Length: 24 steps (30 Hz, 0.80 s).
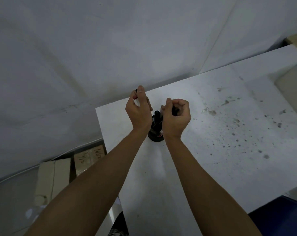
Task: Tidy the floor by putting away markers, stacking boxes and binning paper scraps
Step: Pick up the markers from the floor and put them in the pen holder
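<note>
Over the near corner of the surface: both my hands are raised above a black holder, seen from my head camera.
Left hand [138, 113]: fingers curled, thumb up, gripping a white-bodied marker [136, 100]; its black end pokes out beside my thumb.
Right hand [176, 116]: fingers curled tight round a dark marker [175, 110]; only a little of it shows inside my fist.
Holder [155, 137]: round, black, standing on the surface between my two wrists, partly hidden by them.
In the holder: a black marker cap [157, 114] sticks up between my hands; more sticks below it, too dark to count.
Surface [212, 150]: white, speckled with dark spots on the right.
Floor, lower left: cardboard boxes [54, 176] lie side by side against the wall, one with handwriting on it.
Wall [93, 48]: pale grey, behind the surface.
</note>
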Each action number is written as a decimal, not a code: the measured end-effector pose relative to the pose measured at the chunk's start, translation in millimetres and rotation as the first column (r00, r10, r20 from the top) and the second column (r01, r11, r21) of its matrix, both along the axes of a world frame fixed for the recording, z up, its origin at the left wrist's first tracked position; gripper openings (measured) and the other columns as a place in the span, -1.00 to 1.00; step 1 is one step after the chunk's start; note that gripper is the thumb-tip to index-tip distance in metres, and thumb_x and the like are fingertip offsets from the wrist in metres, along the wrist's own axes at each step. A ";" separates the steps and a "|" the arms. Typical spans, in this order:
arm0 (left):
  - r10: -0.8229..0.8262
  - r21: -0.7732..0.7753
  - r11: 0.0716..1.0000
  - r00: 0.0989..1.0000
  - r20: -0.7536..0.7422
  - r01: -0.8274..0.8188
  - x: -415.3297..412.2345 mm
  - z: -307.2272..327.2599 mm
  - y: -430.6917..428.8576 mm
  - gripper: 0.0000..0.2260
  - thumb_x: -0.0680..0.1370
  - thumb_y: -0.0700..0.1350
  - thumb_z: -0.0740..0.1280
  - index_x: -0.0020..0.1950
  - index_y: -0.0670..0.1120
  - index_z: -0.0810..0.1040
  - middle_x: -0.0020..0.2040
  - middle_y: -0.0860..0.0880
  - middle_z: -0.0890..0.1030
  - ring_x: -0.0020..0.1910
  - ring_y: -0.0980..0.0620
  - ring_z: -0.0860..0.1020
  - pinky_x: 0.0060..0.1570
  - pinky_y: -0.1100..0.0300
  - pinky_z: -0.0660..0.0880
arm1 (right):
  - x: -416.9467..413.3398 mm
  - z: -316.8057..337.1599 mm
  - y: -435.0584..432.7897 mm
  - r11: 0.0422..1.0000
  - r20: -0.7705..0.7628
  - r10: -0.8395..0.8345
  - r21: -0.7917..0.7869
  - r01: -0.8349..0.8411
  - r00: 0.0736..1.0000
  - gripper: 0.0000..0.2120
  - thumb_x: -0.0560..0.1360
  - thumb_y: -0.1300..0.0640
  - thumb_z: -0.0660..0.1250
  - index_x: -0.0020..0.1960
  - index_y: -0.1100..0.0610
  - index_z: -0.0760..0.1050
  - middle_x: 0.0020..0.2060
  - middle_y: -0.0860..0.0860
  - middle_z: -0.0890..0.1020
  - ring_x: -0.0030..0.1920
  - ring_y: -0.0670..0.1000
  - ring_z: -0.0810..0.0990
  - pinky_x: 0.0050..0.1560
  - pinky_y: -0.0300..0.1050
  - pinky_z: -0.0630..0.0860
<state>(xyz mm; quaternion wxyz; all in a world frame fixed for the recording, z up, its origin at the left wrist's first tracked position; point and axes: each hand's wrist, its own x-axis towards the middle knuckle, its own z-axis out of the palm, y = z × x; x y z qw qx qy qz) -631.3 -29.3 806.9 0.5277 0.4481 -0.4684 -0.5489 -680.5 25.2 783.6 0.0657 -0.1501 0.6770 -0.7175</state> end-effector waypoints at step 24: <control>-0.226 -0.117 0.949 0.891 0.393 0.293 8.4 -68.7 48.3 -0.86 0.62 0.02 0.26 0.10 -0.02 0.46 -0.05 0.04 0.59 -0.08 0.07 0.58 -0.04 0.06 0.60 | 6.8 -1.3 16.4 0.996 0.070 0.088 -0.023 -0.087 0.994 -0.82 0.60 0.07 0.24 0.05 0.17 0.53 -0.11 0.05 0.73 -0.06 -0.04 0.72 0.01 -0.23 0.62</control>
